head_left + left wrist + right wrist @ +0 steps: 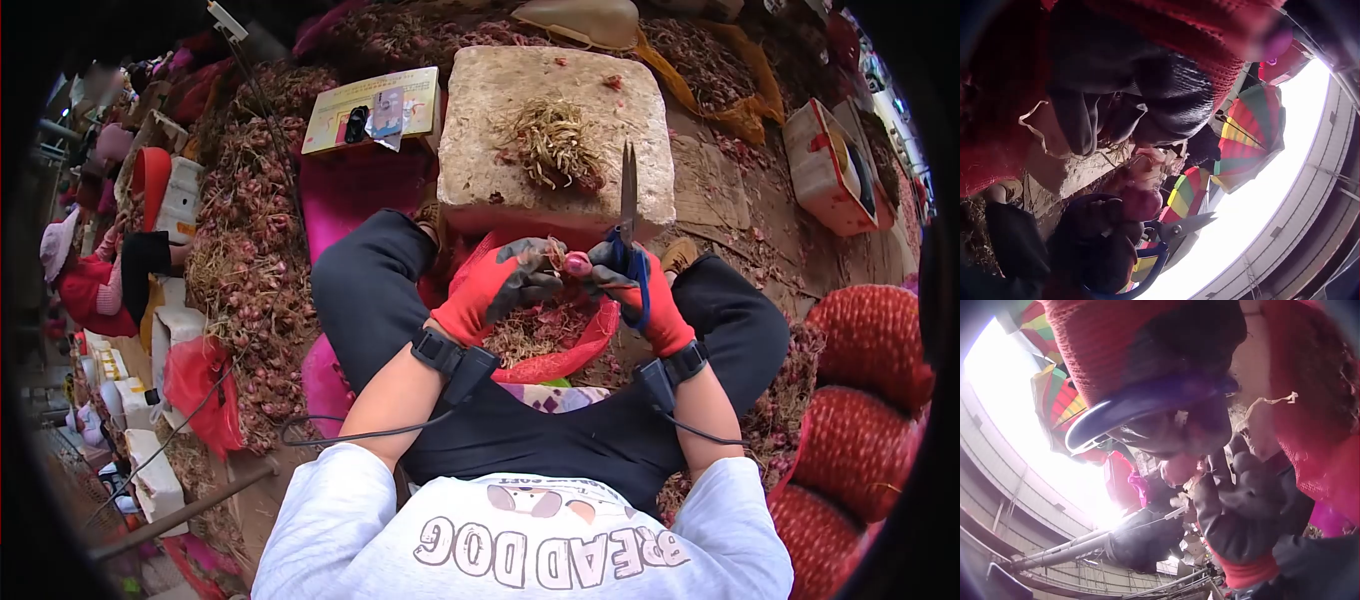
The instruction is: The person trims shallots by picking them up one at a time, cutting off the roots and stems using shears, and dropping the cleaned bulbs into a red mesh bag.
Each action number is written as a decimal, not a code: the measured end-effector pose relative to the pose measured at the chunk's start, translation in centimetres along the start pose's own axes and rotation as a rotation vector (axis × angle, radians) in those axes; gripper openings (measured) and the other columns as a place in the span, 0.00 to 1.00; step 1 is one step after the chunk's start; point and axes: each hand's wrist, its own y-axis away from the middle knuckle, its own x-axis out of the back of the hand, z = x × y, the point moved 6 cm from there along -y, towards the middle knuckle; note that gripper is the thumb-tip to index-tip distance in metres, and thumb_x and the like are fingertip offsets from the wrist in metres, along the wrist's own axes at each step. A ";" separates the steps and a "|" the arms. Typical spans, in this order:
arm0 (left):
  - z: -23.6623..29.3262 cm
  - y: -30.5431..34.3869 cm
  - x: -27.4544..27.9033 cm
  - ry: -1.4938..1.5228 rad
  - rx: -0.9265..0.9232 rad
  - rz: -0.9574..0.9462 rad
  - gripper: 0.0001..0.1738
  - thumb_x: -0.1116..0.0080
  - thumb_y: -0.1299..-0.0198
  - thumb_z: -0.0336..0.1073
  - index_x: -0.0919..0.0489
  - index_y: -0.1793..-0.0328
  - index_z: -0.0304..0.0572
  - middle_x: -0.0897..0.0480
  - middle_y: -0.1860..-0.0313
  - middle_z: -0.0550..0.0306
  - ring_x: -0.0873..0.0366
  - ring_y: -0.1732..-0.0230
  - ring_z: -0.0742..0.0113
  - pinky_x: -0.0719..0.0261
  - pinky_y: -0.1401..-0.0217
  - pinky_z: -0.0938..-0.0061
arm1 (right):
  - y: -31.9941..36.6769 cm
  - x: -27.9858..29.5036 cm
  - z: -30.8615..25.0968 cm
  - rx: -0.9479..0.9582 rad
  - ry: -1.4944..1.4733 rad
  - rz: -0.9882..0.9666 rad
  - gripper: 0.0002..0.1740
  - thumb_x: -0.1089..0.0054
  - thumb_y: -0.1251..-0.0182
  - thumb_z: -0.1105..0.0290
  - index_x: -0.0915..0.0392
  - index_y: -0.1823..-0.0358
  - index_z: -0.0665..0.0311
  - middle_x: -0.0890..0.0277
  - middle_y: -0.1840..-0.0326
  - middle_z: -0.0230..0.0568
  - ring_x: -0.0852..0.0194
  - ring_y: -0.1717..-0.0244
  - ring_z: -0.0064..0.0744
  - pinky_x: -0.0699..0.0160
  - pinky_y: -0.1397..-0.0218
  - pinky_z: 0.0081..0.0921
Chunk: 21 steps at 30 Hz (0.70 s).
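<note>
Both hands wear red gloves with dark coated palms and fingers. Between them, above the lap in the head view, is a small red shallot (577,263) with a dry, papery stalk. My left hand (497,285) pinches the shallot at its stalk side, fingers bent. Blue-handled scissors (628,195) are in my right hand (645,297), their blades pointing up and away from the body. The right fingertips also meet the shallot's other side. In the left wrist view, the shallot (1141,203) lies just above the scissors' pivot. The right wrist view shows it (1177,470) between both gloves.
A foam block (490,100) ahead bears a heap of dry trimmings (555,145). Below the hands, a red mesh bag (570,355) lies open with trimmings inside. Piled shallots (250,270) spread at left; filled red sacks (860,440) stand at right. Another person (95,280) sits far left.
</note>
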 end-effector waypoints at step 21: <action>-1.1 -0.4 -0.4 -0.195 -0.137 -0.045 0.23 0.43 0.37 0.32 0.32 0.36 0.40 0.22 0.53 0.58 0.23 0.56 0.73 0.22 0.54 0.75 | 0.3 -0.1 1.8 0.025 -0.115 0.197 0.13 0.39 0.38 0.74 0.27 0.53 0.67 0.22 0.63 0.32 0.25 0.64 0.19 0.25 0.60 0.18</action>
